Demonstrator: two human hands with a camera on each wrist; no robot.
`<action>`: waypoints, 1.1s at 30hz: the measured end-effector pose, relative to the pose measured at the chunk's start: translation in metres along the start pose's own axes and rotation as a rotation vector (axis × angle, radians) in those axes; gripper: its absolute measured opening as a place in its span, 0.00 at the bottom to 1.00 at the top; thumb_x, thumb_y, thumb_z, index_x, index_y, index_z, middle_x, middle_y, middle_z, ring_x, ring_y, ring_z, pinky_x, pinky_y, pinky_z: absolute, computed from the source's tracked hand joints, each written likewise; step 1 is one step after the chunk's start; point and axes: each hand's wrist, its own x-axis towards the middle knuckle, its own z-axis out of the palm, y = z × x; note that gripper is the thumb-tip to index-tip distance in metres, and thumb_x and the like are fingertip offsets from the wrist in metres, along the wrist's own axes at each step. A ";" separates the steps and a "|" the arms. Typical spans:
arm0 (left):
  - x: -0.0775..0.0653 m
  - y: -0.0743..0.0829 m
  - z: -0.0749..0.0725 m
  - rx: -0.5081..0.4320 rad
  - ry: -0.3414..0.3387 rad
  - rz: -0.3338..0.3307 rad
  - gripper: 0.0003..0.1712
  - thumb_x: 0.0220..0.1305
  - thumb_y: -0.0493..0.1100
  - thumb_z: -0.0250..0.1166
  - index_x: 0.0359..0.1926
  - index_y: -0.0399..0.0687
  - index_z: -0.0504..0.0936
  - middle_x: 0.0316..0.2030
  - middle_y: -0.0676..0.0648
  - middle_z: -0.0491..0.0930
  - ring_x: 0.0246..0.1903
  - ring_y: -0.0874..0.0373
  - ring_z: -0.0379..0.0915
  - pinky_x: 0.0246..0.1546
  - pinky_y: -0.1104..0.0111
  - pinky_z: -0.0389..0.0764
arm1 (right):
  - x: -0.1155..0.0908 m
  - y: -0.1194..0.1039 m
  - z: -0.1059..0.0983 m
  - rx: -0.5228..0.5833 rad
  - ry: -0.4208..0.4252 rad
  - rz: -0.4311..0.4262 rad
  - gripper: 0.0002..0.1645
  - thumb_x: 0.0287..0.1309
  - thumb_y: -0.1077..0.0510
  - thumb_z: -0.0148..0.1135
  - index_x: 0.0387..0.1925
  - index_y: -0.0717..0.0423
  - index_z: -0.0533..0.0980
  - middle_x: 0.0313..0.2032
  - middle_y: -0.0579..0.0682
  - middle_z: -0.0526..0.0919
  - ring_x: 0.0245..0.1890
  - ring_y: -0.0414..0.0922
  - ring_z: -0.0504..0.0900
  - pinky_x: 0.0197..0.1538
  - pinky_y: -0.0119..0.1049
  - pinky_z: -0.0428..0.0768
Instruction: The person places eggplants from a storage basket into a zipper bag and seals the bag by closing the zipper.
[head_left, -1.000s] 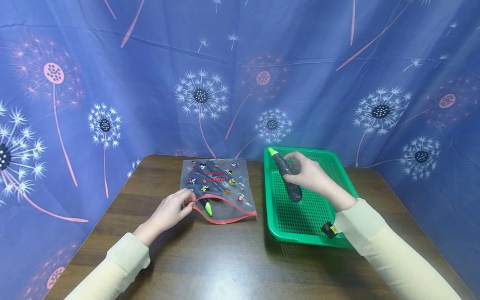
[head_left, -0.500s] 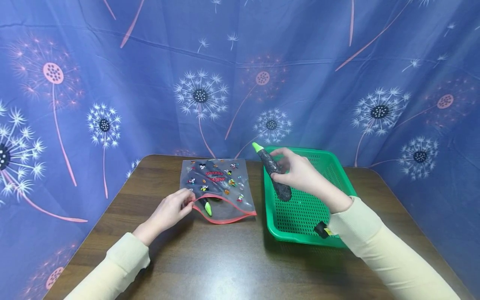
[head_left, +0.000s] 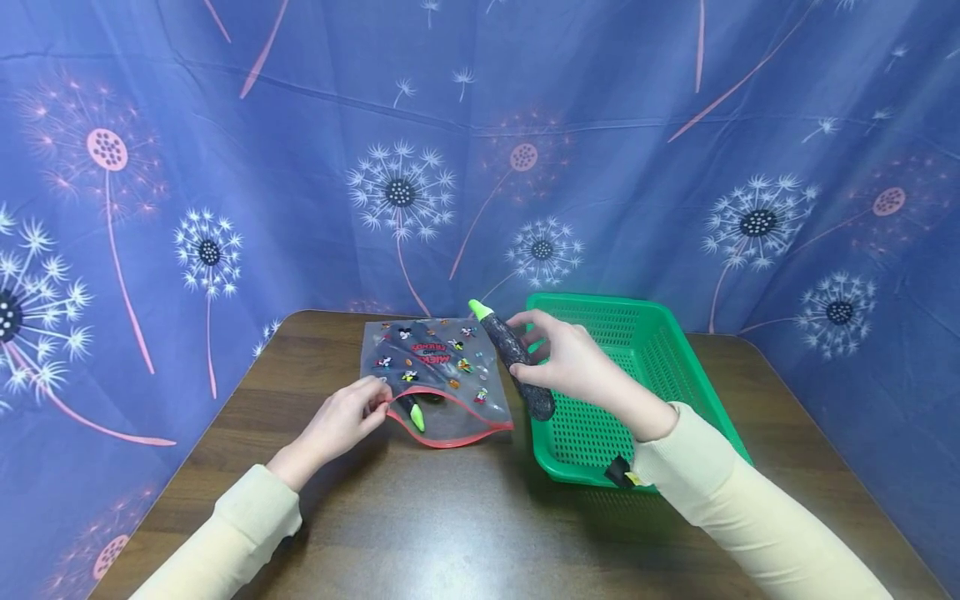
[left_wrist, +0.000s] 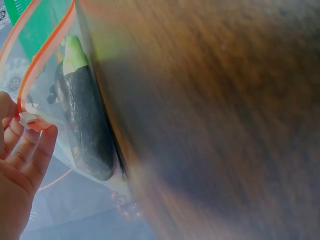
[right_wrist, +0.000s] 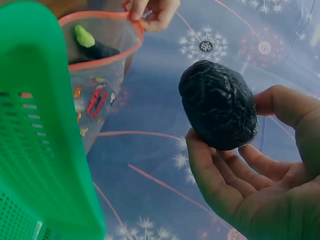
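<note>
My left hand pinches the left corner of the red-edged mouth of a clear zip bag with cartoon prints. The bag lies on the table with its mouth parted towards me. Inside rests a long dark eggplant, its light green stem end at the opening. Over the gap between bag and basket, my right hand holds a second eggplant between thumb and fingers. This one is tilted, its green tip up and to the left over the bag's right side, its blunt wrinkled end lower right.
A green perforated basket stands right of the bag, under my right forearm. The brown wooden table extends towards me. A blue dandelion-print cloth hangs behind and at both sides.
My right hand has carried the eggplant left, from above the basket to near the bag's right edge. My left hand keeps its place at the bag's mouth.
</note>
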 end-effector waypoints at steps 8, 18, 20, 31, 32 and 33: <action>0.000 -0.002 0.001 0.001 0.010 0.018 0.06 0.52 0.35 0.64 0.31 0.51 0.77 0.26 0.58 0.71 0.24 0.65 0.68 0.23 0.73 0.69 | -0.002 -0.005 0.015 0.048 -0.042 -0.026 0.32 0.48 0.57 0.68 0.56 0.51 0.69 0.40 0.51 0.81 0.35 0.46 0.83 0.36 0.38 0.81; 0.003 -0.001 -0.001 -0.013 0.012 0.019 0.07 0.53 0.34 0.65 0.31 0.50 0.77 0.26 0.58 0.71 0.24 0.62 0.70 0.23 0.73 0.70 | -0.006 -0.005 0.042 0.052 -0.105 -0.067 0.32 0.48 0.58 0.69 0.56 0.51 0.70 0.39 0.50 0.81 0.33 0.40 0.82 0.35 0.33 0.80; 0.004 -0.001 -0.001 -0.014 0.016 0.021 0.07 0.52 0.34 0.65 0.31 0.49 0.77 0.26 0.58 0.71 0.24 0.63 0.70 0.23 0.73 0.70 | -0.008 -0.006 0.047 0.063 -0.122 -0.062 0.32 0.48 0.58 0.68 0.56 0.50 0.70 0.39 0.50 0.81 0.32 0.40 0.82 0.34 0.31 0.80; 0.005 -0.002 -0.002 -0.006 0.016 0.024 0.07 0.52 0.34 0.65 0.31 0.50 0.77 0.26 0.58 0.71 0.24 0.62 0.70 0.24 0.72 0.69 | -0.014 -0.001 0.081 0.022 -0.164 -0.117 0.30 0.46 0.59 0.69 0.54 0.52 0.71 0.37 0.51 0.81 0.31 0.41 0.80 0.32 0.30 0.79; 0.005 -0.001 -0.003 -0.005 0.014 0.023 0.07 0.52 0.34 0.65 0.31 0.50 0.77 0.26 0.58 0.71 0.24 0.62 0.70 0.24 0.72 0.70 | -0.014 -0.001 0.084 0.008 -0.163 -0.127 0.30 0.46 0.59 0.69 0.54 0.52 0.71 0.36 0.50 0.81 0.32 0.41 0.80 0.32 0.30 0.78; 0.005 -0.001 -0.003 -0.004 0.013 0.021 0.07 0.52 0.34 0.65 0.31 0.50 0.77 0.26 0.58 0.71 0.24 0.63 0.70 0.24 0.72 0.70 | -0.014 -0.001 0.087 0.001 -0.165 -0.130 0.30 0.45 0.60 0.69 0.53 0.53 0.71 0.36 0.50 0.81 0.33 0.41 0.80 0.33 0.31 0.78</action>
